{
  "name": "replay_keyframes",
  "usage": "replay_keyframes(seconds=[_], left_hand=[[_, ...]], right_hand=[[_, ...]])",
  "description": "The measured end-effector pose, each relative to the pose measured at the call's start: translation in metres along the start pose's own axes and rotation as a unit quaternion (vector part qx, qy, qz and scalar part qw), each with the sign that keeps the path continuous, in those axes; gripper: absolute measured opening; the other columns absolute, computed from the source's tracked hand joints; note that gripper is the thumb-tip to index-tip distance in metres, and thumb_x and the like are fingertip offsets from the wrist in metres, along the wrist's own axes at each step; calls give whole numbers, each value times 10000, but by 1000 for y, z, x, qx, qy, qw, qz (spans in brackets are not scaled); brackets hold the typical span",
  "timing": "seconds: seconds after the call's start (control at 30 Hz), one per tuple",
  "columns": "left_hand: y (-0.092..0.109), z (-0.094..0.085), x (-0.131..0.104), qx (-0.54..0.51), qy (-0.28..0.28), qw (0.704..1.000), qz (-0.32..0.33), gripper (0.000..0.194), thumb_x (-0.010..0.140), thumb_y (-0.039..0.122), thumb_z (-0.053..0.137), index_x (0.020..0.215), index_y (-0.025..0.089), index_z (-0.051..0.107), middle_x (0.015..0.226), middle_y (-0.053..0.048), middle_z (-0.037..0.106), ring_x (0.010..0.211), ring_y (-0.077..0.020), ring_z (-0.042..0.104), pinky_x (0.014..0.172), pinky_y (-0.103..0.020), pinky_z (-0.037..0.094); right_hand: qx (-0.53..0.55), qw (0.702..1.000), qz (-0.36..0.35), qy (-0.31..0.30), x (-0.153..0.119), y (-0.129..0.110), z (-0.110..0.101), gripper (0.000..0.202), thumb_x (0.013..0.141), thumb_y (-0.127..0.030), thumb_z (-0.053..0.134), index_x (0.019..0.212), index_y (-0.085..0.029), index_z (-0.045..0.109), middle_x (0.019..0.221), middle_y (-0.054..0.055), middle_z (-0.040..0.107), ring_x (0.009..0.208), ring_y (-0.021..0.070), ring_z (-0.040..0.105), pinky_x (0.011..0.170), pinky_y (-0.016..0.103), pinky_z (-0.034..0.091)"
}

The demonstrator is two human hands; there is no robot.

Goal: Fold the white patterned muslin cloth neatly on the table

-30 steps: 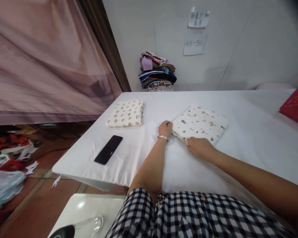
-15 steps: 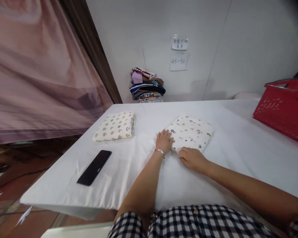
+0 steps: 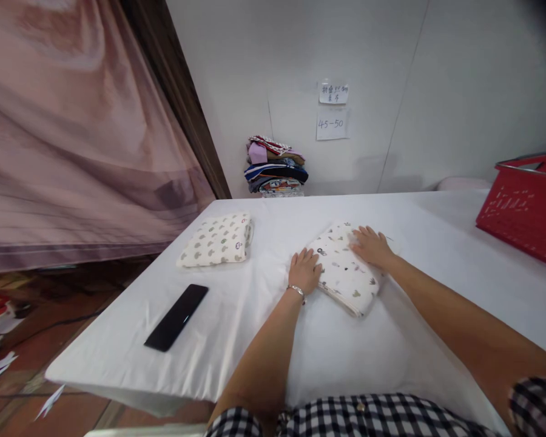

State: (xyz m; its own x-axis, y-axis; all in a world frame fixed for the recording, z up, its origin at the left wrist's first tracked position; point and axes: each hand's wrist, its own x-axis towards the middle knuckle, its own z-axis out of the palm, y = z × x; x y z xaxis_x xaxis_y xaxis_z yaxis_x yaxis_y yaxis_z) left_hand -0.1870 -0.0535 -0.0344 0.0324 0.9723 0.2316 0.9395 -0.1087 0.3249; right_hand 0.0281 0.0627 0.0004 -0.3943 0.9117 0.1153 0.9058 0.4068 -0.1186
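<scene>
A folded white cloth with small printed figures [image 3: 346, 273] lies at an angle on the white-covered table [image 3: 255, 328]. My left hand [image 3: 304, 270] rests with spread fingers on its left edge, a bracelet at the wrist. Across the cloth's upper right part lies my right hand [image 3: 372, 247], flat, fingers apart. The cloth's layered lower edge faces me. Further left is a second folded cloth, cream with mushroom-like prints [image 3: 216, 241], touched by neither hand.
A black phone [image 3: 176, 318] lies at the table's left front. The red basket [image 3: 523, 206] stands at the right edge. Stacked fabrics [image 3: 276, 169] rise behind the far edge, beside a wall with paper signs [image 3: 331, 124]. A pink curtain [image 3: 86, 133] hangs at left.
My right hand has moved from the cloth's near edge up to its upper right part. The cloth's near corner now extends further toward me. The whole view has shifted slightly.
</scene>
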Motion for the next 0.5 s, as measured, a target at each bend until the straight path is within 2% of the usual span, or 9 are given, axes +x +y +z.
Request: replay_keyframes(seconds=[0.1,0.23,0.33,0.5], left_hand=[[0,-1,0,-4,-3,1000,-4,380,928,318,357,1262,243,521,1429,-30,428,1375,-204,270,1143,-445,165],[1,-1,-1,-7,-2,1000,-5,375,923,313,366,1261,255,519,1427,-25,432,1373,-200,273,1145,-447,162],[1,0,-1,-7,3,1000,-4,375,920,310,375,1262,258,518,1424,-24,435,1371,-201,277,1145,-451,161],[2,1,-1,-1,5,1000,-5,387,915,308,385,1273,240,515,1422,-35,436,1369,-208,283,1145,-453,167]], right_hand=[[-20,997,34,-64,4,17,21,622,897,-509,218,1414,-187,342,1515,96,270,1385,301,190,1067,535,195],[-20,996,33,-78,6,22,26,644,886,-542,196,1410,-200,348,1523,93,253,1388,311,180,1071,550,183],[-21,997,15,-69,15,13,19,660,882,-554,200,1415,-188,332,1534,105,219,1399,308,139,1083,552,154],[-9,998,-32,-58,47,-20,11,645,892,-523,208,1428,-173,288,1546,103,178,1411,279,90,1100,535,110]])
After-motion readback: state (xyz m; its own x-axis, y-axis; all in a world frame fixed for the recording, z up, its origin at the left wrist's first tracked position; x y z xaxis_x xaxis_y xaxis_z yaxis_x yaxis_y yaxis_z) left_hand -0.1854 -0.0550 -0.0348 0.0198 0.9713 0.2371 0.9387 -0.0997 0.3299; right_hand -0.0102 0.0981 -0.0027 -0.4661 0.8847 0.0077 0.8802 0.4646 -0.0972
